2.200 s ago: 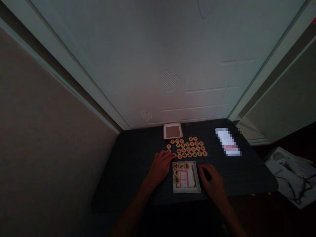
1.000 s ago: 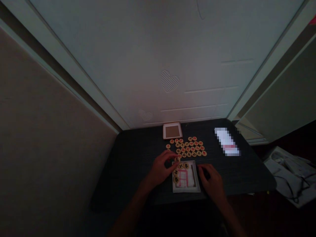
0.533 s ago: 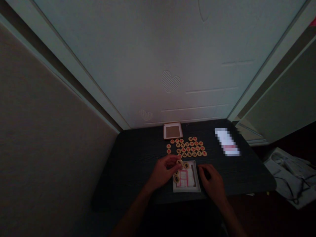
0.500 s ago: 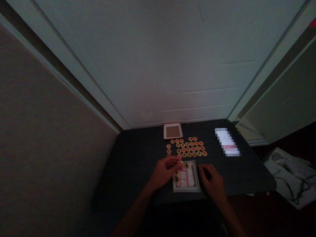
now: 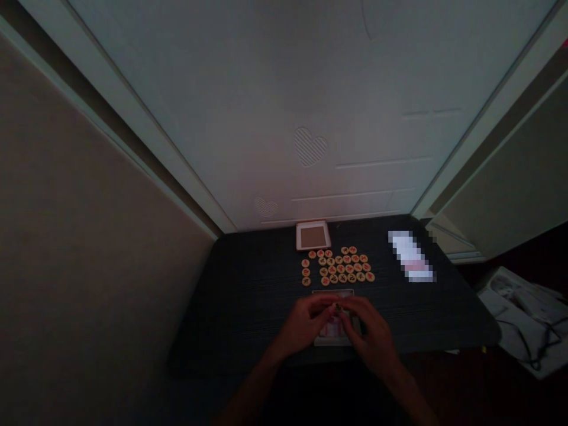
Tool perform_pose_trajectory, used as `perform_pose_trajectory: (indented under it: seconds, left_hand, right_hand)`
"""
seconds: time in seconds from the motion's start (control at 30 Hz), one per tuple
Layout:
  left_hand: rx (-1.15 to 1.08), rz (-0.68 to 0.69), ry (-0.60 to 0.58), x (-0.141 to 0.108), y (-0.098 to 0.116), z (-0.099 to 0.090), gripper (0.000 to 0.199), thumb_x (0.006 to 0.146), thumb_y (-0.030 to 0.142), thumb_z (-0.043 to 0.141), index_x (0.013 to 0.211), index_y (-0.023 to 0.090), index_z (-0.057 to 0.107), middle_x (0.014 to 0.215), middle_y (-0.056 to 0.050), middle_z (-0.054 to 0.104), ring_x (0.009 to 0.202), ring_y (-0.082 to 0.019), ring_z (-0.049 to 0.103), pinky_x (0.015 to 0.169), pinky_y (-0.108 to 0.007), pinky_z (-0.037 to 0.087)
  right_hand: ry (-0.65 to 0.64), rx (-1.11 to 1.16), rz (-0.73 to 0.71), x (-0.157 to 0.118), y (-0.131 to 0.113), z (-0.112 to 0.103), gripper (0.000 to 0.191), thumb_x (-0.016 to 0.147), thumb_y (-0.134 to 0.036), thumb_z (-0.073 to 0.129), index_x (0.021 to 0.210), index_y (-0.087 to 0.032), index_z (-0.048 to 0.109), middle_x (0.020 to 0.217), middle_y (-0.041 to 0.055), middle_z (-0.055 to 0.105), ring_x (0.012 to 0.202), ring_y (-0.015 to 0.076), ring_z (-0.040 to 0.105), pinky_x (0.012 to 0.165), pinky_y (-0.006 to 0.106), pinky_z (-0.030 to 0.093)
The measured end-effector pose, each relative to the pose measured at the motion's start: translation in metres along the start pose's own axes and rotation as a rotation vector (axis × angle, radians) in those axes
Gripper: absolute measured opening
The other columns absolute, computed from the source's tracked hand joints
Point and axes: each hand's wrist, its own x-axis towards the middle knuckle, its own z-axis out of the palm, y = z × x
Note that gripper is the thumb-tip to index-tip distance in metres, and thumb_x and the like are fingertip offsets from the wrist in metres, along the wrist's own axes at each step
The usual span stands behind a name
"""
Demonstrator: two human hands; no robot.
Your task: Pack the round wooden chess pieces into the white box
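Observation:
Over a shallow white box (image 5: 331,342), my left hand (image 5: 299,325) and my right hand (image 5: 373,334) meet with fingertips pinched together. Between them is a round xiangqi piece (image 5: 338,307), mostly covered by the fingers. Pink lines mark what lies inside the box, and the hands hide much of it. Just beyond the box, several wooden xiangqi pieces (image 5: 351,277) with red or dark characters lie flat in loose rows. A short column of them (image 5: 306,272) stands apart on the left.
A box lid or second tray (image 5: 313,248) with a brown inside lies at the back of the dark table (image 5: 239,284), near the white panel with hearts. A bright pixelated rectangle (image 5: 410,257) is on the right. Beyond the table's right edge sits a white container with cables (image 5: 523,319).
My right hand has moved left from beside the box to meet my left hand over it. My left hand has shifted slightly right and down. The view has shifted a little.

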Motion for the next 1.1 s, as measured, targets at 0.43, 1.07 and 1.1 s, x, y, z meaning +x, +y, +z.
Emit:
perform_pose_trajectory:
  seconds: [0.43, 1.07, 1.1]
  left_hand:
    - [0.420, 0.066, 0.123, -0.009, -0.002, -0.006, 0.019, 0.094, 0.036, 0.065, 0.103, 0.020, 0.073, 0.093, -0.005, 0.077, 0.084, -0.020, 0.070, 0.077, -0.029, 0.053]
    - [1.070, -0.123, 0.076, -0.024, -0.011, -0.017, 0.016, 0.097, 0.041, 0.055, 0.097, 0.025, 0.054, 0.084, 0.001, 0.071, 0.077, -0.020, 0.068, 0.065, -0.028, 0.037]
    - [1.074, -0.121, 0.078, -0.024, -0.012, -0.018, 0.015, 0.097, 0.041, 0.054, 0.097, 0.025, 0.055, 0.085, 0.001, 0.071, 0.078, -0.020, 0.068, 0.066, -0.029, 0.037]
  right_hand:
    - [-0.027, -0.017, 0.124, -0.005, 0.007, 0.000, 0.027, 0.100, -0.039, 0.055, 0.120, -0.025, 0.069, 0.107, 0.0088, 0.074, 0.096, 0.0232, 0.071, 0.085, 0.036, 0.059]
    - [-0.086, -0.419, -0.011, -0.018, 0.034, 0.015, 0.025, 0.101, -0.020, 0.045, 0.119, -0.023, 0.062, 0.124, 0.0119, 0.068, 0.122, 0.0286, 0.057, 0.101, 0.051, 0.045]
    - [-0.094, -0.431, -0.008, -0.017, 0.034, 0.015, 0.026, 0.101, -0.019, 0.046, 0.120, -0.023, 0.063, 0.124, 0.0118, 0.068, 0.122, 0.0287, 0.057, 0.101, 0.051, 0.044]
